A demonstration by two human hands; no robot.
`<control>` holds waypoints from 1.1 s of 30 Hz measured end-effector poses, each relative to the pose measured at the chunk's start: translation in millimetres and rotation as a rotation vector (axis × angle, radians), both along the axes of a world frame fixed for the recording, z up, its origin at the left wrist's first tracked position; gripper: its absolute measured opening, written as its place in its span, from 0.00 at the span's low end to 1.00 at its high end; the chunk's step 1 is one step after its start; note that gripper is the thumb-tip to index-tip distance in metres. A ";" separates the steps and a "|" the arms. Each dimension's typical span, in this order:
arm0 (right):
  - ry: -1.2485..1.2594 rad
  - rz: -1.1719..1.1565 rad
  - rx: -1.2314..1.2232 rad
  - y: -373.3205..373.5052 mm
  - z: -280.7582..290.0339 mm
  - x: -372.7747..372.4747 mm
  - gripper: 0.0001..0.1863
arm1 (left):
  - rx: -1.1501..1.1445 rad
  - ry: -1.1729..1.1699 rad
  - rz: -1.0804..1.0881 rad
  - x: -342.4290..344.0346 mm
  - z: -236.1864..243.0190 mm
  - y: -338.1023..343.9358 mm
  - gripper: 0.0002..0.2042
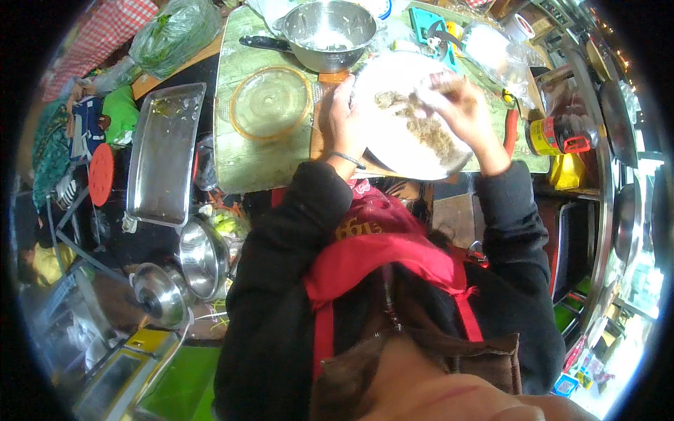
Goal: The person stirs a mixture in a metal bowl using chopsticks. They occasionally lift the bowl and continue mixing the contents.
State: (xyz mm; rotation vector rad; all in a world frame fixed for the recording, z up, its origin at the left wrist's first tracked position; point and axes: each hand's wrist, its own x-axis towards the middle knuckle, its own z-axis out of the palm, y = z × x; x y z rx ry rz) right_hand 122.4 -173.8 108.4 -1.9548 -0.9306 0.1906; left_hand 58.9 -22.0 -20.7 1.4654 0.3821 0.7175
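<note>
A large white round bowl (382,151), bleached by glare, stands at the front of the table. Greyish-brown crumbly food (432,137) lies in it. My left hand (346,125) grips the bowl's left rim, its fingertips partly lost in the brightness. Over the food, toward the right side, is my right hand (460,105), fingers drawn together and a little blurred. Whatever those fingers pinch is too small and overexposed to name. Under the bowl's left side shows a wooden board (321,130).
Behind the bowl stands a steel pot (328,38) with a black handle. A round glass lid (272,103) lies left on the green table (242,165). At the right are a red-handled tool (511,132) and a dark sauce jug (554,135). A metal tray (163,158) stands beyond the table's left edge.
</note>
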 end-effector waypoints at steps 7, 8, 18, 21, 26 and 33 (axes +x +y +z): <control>0.182 -0.298 0.252 -27.0 10.9 61.3 0.15 | 0.055 -0.038 0.026 -0.6 5.3 1.2 0.16; 0.201 -0.417 0.239 -40.9 12.1 57.5 0.15 | 0.035 -0.004 0.000 -1.9 6.3 1.7 0.16; 0.266 -0.085 0.156 -56.4 35.9 -35.2 0.08 | 0.074 0.011 0.025 -1.7 10.5 0.2 0.15; 0.149 0.093 0.190 -13.1 32.7 -12.1 0.06 | 0.100 0.021 0.040 -3.4 12.3 -0.5 0.15; 0.213 0.223 0.001 45.6 25.0 56.1 0.13 | 0.168 -0.006 0.069 -3.0 5.1 -1.1 0.15; 0.075 -0.091 -0.110 4.6 19.7 122.6 0.15 | 0.208 0.059 0.080 -1.8 7.9 5.3 0.15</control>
